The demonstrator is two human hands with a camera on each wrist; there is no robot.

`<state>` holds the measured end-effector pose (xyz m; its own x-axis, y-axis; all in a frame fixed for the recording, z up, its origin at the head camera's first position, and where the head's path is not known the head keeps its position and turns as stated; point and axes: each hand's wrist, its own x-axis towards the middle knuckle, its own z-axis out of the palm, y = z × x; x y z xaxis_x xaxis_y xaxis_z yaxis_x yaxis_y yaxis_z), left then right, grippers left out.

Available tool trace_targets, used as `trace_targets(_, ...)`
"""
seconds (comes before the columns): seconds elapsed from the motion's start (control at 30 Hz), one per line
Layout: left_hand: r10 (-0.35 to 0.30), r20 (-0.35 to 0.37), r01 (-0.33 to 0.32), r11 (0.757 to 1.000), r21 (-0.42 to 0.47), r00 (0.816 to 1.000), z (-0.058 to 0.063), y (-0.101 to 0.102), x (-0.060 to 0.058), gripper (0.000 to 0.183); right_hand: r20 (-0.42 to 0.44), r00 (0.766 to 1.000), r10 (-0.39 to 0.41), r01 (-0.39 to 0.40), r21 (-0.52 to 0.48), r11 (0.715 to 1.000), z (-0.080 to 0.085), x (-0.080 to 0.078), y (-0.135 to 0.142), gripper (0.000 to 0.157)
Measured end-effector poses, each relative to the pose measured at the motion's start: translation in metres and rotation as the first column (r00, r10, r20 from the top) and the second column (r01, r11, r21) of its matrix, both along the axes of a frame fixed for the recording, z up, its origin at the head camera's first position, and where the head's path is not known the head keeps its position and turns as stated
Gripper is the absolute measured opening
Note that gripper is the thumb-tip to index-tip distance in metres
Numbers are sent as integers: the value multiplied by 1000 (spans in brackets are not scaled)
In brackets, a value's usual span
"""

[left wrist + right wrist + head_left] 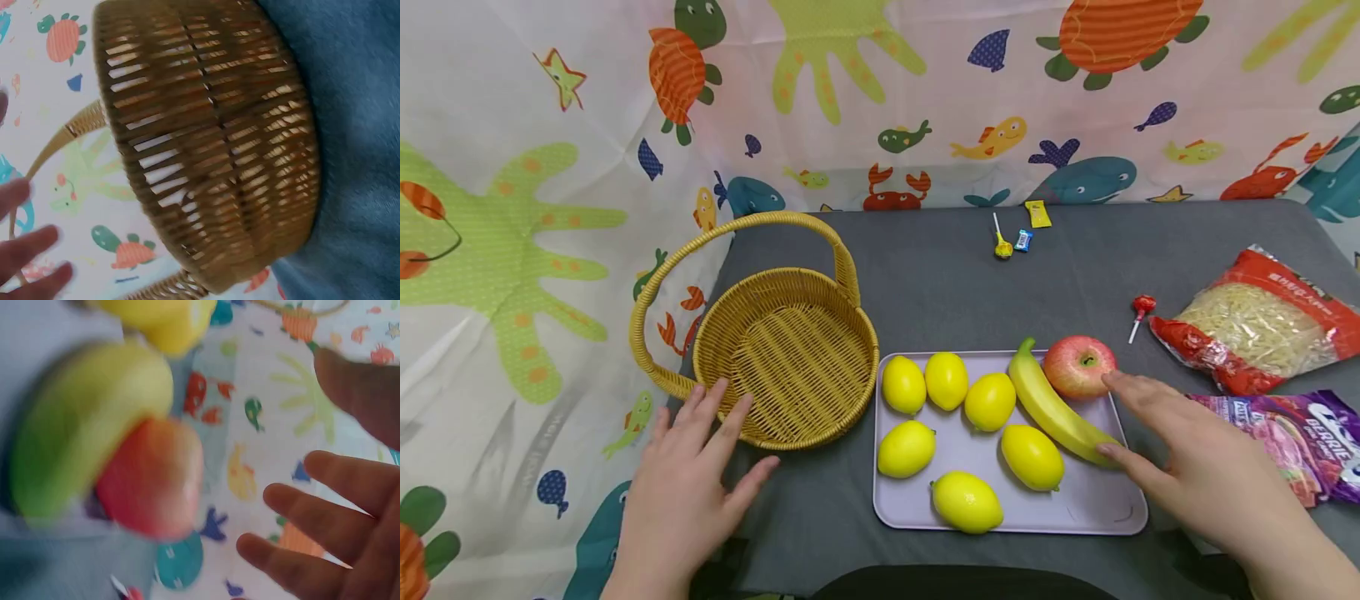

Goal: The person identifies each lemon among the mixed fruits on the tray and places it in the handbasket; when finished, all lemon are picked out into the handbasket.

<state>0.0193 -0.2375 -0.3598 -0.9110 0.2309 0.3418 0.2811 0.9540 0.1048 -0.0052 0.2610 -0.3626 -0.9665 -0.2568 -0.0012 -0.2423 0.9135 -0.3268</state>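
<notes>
A round woven basket [790,358] with a tall arched handle stands left of the tray. My left hand [696,475], fingers spread, is over its near left edge; whether it touches is unclear. In the left wrist view the fingertips show apart from the basket's side [212,144]. A pale lilac tray [917,508] carries several lemons [967,502], a banana [1056,408] and a red apple [1080,367]. Beside the apple and banana, over the tray's right edge, my right hand [1210,458] holds nothing, its fingers extended. The right wrist view shows those fingers apart from the apple [156,481].
To the right lie a red and clear bag [1262,325] of pale shreds and a purple packet [1292,446]. A red lollipop [1142,308] is near the bag. Farther back are a yellow lollipop [1003,247], a blue-wrapped sweet [1023,240] and a yellow one [1038,213].
</notes>
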Motion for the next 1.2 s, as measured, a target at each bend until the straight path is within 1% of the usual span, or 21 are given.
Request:
trace_targets(0.03,-14,-89,17,999,33,996,0,-2,0,74,-31,999,9,-9,-29,1000,-1,2,-4,83)
trace_targets(0.07,-18,-176,30,997,64,984,0,-4,0,67,-59,998,15,-18,-56,998,-2,3,-9,76)
trace_targets(0.13,-1,-333,47,991,127,943,0,-9,0,54,-96,995,28,-39,-119,992,-6,6,-18,64)
trace_targets(0.2,62,-446,31,979,200,893,0,-15,-1,49,-88,995,36,-49,-157,986,-12,7,-26,57)
trace_targets(0.23,101,-480,21,970,243,871,-1,-17,-3,49,-78,996,44,-57,-171,984,-16,8,-30,55)
trace_targets(0.27,139,-496,6,960,279,857,-1,-20,-4,50,-77,995,58,-71,-179,981,-19,8,-34,53)
trace_targets(0.3,175,-500,-9,948,317,848,-1,-23,-6,52,-75,994,74,-86,-185,979,-23,8,-37,52)
trace_targets(0.33,211,-493,-27,935,354,844,-2,-25,-8,53,-73,994,86,-98,-184,978,-26,8,-41,52)
trace_targets(0.37,237,-478,-35,919,393,846,-2,-28,-10,52,-71,992,104,-116,-182,976,-28,7,-44,52)
trace_targets(0.4,258,-453,-45,903,428,853,-3,-30,-13,50,-67,990,123,-133,-181,974,-31,7,-46,53)
trace_targets(0.47,288,-389,-61,863,501,875,-4,-33,-18,48,-63,986,156,-165,-173,971,-35,6,-51,54)
trace_targets(0.53,315,-326,-81,819,568,891,-5,-34,-22,57,-53,983,177,-184,-168,968,-39,5,-55,56)
trace_targets(0.57,331,-295,-99,797,596,896,-6,-33,-24,62,-50,981,189,-195,-168,966,-41,4,-57,56)
trace_targets(0.63,363,-245,-129,754,644,899,-7,-33,-27,65,-39,980,194,-197,-167,966,-46,3,-59,57)
trace_targets(0.7,392,-208,-162,724,670,896,-7,-34,-31,61,-22,982,187,-188,-175,967,-49,2,-61,58)
trace_targets(0.77,410,-180,-182,700,690,894,-6,-34,-34,57,-8,984,179,-178,-186,966,-52,1,-62,58)
trace_targets(0.9,424,-154,-186,657,731,893,-3,-36,-40,54,0,986,169,-165,-221,961,-54,0,-63,56)
trace_targets(0.97,428,-150,-184,644,743,891,-3,-37,-41,53,-18,986,165,-165,-236,958,-54,1,-63,55)
trace_targets(1.07,438,-145,-189,632,751,887,-3,-37,-44,53,-57,987,153,-162,-252,954,-55,0,-63,56)
trace_targets(1.17,433,-145,-176,618,766,890,-3,-37,-46,52,-62,987,150,-162,-275,948,-49,-3,-62,55)
trace_targets(1.2,431,-144,-171,612,772,891,-3,-37,-47,52,-51,987,151,-160,-292,943,-46,-5,-62,54)
